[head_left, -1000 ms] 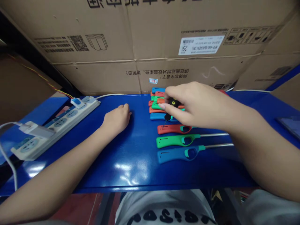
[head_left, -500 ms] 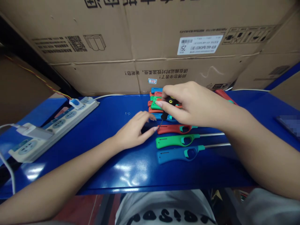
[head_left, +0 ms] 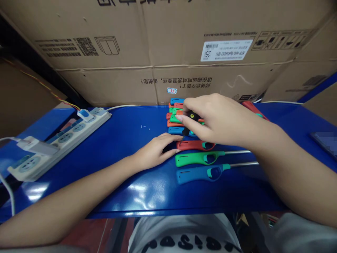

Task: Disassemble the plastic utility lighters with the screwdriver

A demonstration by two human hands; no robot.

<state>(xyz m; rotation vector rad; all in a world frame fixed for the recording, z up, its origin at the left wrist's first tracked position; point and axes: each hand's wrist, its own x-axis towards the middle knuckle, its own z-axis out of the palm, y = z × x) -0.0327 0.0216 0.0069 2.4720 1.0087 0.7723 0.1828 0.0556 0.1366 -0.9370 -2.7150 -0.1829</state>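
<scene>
Just beyond the green utility lighter [head_left: 193,159], the red utility lighter [head_left: 195,145] lies with its handle end pinched in the left hand [head_left: 151,151], beneath the screwdriver [head_left: 194,116] clasped in the right hand [head_left: 219,119].

Power strip [head_left: 64,138] left of lighters [head_left: 195,145]

Pale grey garment [head_left: 181,225] at the bottom centre of the frame, with chunky, blobby black lettering [head_left: 184,242] across it, partly cut off so I can't really read it. Both forearms [head_left: 89,189] are bare. There's also greyish fabric [head_left: 302,232] lower right, can't tell what.
</scene>
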